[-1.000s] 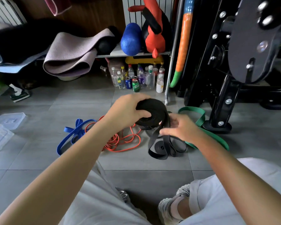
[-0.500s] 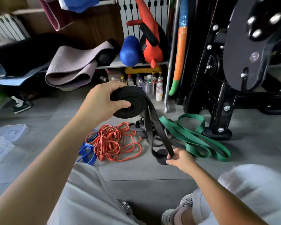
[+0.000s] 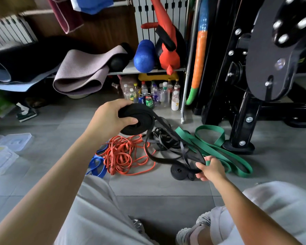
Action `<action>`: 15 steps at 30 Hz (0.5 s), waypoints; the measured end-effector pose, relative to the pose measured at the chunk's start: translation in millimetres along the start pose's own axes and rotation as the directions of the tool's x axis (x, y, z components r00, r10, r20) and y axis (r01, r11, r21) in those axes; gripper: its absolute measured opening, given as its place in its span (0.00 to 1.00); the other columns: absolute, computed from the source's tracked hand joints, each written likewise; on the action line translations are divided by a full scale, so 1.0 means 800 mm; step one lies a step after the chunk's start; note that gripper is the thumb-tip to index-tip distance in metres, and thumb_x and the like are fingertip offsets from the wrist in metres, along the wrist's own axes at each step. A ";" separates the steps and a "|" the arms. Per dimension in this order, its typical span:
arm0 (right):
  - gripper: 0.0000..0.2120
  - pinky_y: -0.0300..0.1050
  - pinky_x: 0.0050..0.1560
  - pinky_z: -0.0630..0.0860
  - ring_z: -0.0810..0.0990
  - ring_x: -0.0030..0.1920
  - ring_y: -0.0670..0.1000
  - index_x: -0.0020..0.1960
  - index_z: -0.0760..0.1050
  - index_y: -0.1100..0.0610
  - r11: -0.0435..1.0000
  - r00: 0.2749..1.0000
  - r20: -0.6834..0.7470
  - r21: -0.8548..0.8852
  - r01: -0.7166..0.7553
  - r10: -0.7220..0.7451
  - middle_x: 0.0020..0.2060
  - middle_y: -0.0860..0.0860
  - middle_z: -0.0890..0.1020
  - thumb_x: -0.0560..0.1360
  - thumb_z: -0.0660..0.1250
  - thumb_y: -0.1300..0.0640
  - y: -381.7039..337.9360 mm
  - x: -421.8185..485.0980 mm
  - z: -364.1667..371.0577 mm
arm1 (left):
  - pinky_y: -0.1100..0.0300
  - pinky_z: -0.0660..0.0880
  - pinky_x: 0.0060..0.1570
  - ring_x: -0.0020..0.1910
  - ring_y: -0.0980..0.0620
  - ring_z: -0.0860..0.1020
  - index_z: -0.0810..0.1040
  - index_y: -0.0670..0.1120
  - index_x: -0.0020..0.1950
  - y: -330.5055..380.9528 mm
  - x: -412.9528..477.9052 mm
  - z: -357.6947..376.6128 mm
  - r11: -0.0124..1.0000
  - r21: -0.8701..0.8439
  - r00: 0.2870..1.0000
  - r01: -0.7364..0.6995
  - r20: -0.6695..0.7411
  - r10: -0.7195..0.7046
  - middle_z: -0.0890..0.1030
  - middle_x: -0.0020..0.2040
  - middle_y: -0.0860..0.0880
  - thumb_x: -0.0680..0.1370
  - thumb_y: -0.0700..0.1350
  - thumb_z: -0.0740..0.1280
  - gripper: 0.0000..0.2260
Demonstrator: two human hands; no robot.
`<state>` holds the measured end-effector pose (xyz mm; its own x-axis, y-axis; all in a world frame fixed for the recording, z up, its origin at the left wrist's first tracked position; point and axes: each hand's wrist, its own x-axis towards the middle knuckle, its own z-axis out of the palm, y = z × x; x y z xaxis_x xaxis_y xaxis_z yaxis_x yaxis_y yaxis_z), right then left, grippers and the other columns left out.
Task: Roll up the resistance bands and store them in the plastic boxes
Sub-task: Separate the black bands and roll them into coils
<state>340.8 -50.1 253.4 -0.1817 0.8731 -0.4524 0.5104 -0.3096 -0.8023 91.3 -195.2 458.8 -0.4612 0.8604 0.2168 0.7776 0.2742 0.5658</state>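
Above the floor tiles, left hand [image 3: 109, 119]: grasps the black band roll [image 3: 139, 121], thumb laid across its flat face and fingers curled over the far rim. The roll is held clear of the floor [image 3: 166, 191].
Right hand [image 3: 208, 168]: low on the right, fingers curled round loose strands of the black band tail [image 3: 166, 147].
Black band tail: leaves the roll's right edge and drops in slack loops to the right hand, lying partly on the floor between the orange and green bands.
Small black coil [image 3: 179, 171]: flat on the floor, just beside the right hand's fingers.
Green band [image 3: 219, 151]: on the floor right of the black loops, reaching the machine base [image 3: 238, 147].
Orange band [image 3: 124, 154]: tangled heap on the floor below the roll.
Blue band [image 3: 97, 167]: at the orange heap's left edge, partly hidden by the left forearm.
Plastic boxes [image 3: 2, 156]: clear, on the floor at far left, well apart from the bands.
Bottles and cans [image 3: 159, 94]: clustered under the shelf, beyond the roll.
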 end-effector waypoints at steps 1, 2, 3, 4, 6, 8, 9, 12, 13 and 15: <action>0.10 0.40 0.24 0.75 0.81 0.25 0.51 0.52 0.67 0.56 1.000 1.000 0.010 -0.014 -0.009 0.009 0.34 0.58 0.82 0.75 0.68 0.60 -0.001 -0.001 0.001 | 0.52 0.74 0.53 0.48 0.50 0.78 0.79 0.49 0.56 0.001 -0.001 0.001 1.000 -0.001 1.000 -0.001 0.006 0.001 0.80 0.46 0.53 0.69 0.42 0.74 0.16; 0.08 0.40 0.24 0.74 0.81 0.26 0.51 0.50 0.67 0.57 0.999 1.000 0.026 -0.042 -0.011 0.012 0.32 0.58 0.82 0.75 0.67 0.60 -0.003 -0.001 0.001 | 0.54 0.74 0.53 0.48 0.51 0.78 0.79 0.50 0.56 0.002 -0.001 0.003 1.000 -0.003 1.000 -0.004 0.011 0.004 0.80 0.46 0.53 0.69 0.42 0.74 0.16; 0.06 0.39 0.25 0.74 0.81 0.27 0.52 0.48 0.69 0.57 0.995 0.999 0.045 -0.099 -0.009 0.014 0.30 0.57 0.83 0.76 0.65 0.59 -0.005 -0.004 0.002 | 0.55 0.73 0.52 0.48 0.51 0.78 0.79 0.50 0.57 0.002 -0.001 0.004 1.000 -0.005 1.000 -0.004 0.019 0.005 0.80 0.46 0.54 0.69 0.42 0.75 0.17; 0.04 0.39 0.26 0.75 0.82 0.28 0.52 0.46 0.71 0.58 0.987 0.998 0.067 -0.159 0.001 0.010 0.30 0.56 0.83 0.76 0.65 0.58 -0.008 -0.006 0.003 | 0.56 0.73 0.52 0.49 0.51 0.78 0.79 0.50 0.57 0.003 -0.001 0.006 1.000 -0.005 1.000 -0.008 0.030 0.009 0.80 0.47 0.54 0.69 0.42 0.75 0.18; 0.05 0.39 0.28 0.77 0.82 0.29 0.51 0.42 0.75 0.57 0.966 0.994 0.110 -0.257 0.022 0.006 0.29 0.53 0.83 0.74 0.66 0.55 -0.010 -0.008 0.003 | 0.58 0.73 0.52 0.49 0.53 0.77 0.78 0.51 0.58 0.004 -0.002 0.011 1.000 -0.005 0.998 -0.019 0.060 0.019 0.80 0.47 0.55 0.69 0.43 0.75 0.18; 0.09 0.39 0.30 0.73 0.80 0.31 0.52 0.37 0.74 0.55 0.932 0.990 0.143 -0.357 0.064 -0.013 0.28 0.49 0.80 0.68 0.69 0.50 -0.018 -0.012 0.001 | 0.60 0.72 0.50 0.48 0.54 0.77 0.78 0.51 0.58 0.007 -0.002 0.017 1.000 -0.010 0.996 -0.030 0.082 0.031 0.80 0.47 0.55 0.69 0.43 0.75 0.18; 0.12 0.39 0.31 0.71 0.79 0.34 0.52 0.37 0.74 0.54 0.889 0.987 0.154 -0.445 0.110 -0.045 0.30 0.49 0.79 0.66 0.70 0.46 -0.025 -0.016 -0.001 | 0.61 0.71 0.49 0.49 0.54 0.77 0.78 0.51 0.59 0.008 -0.003 0.021 0.999 -0.011 0.995 -0.034 0.088 0.035 0.80 0.48 0.55 0.69 0.43 0.75 0.19; 0.22 0.42 0.43 0.76 0.80 0.45 0.51 0.52 0.77 0.54 0.762 0.955 0.275 -0.592 0.261 -0.113 0.45 0.51 0.82 0.63 0.75 0.44 -0.062 -0.034 -0.007 | 0.60 0.71 0.51 0.50 0.54 0.77 0.78 0.51 0.61 0.013 -0.003 0.029 0.999 -0.008 0.994 -0.048 0.100 0.049 0.80 0.50 0.55 0.70 0.44 0.74 0.20; 0.30 0.44 0.51 0.76 0.79 0.52 0.52 0.60 0.74 0.55 0.730 0.940 0.325 -0.615 0.297 -0.108 0.53 0.52 0.81 0.62 0.76 0.44 -0.076 -0.040 -0.009 | 0.60 0.72 0.51 0.50 0.53 0.77 0.77 0.51 0.61 0.015 -0.002 0.030 0.999 -0.008 0.993 -0.049 0.105 0.049 0.79 0.50 0.55 0.70 0.44 0.74 0.20; 0.47 0.47 0.64 0.70 0.71 0.66 0.54 0.73 0.59 0.58 0.723 0.912 0.392 -0.594 0.353 -0.123 0.68 0.54 0.71 0.62 0.77 0.43 -0.105 -0.056 -0.014 | 0.60 0.72 0.51 0.50 0.54 0.77 0.77 0.51 0.61 0.018 -0.002 0.033 0.999 0.002 0.991 -0.050 0.124 0.050 0.79 0.49 0.56 0.70 0.44 0.74 0.20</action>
<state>315.7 -59.0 345.8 -0.5583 0.6864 -0.4661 0.8039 0.3086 -0.5084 114.4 -181.2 445.6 -0.3655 0.9195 0.1444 0.8005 0.2314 0.5529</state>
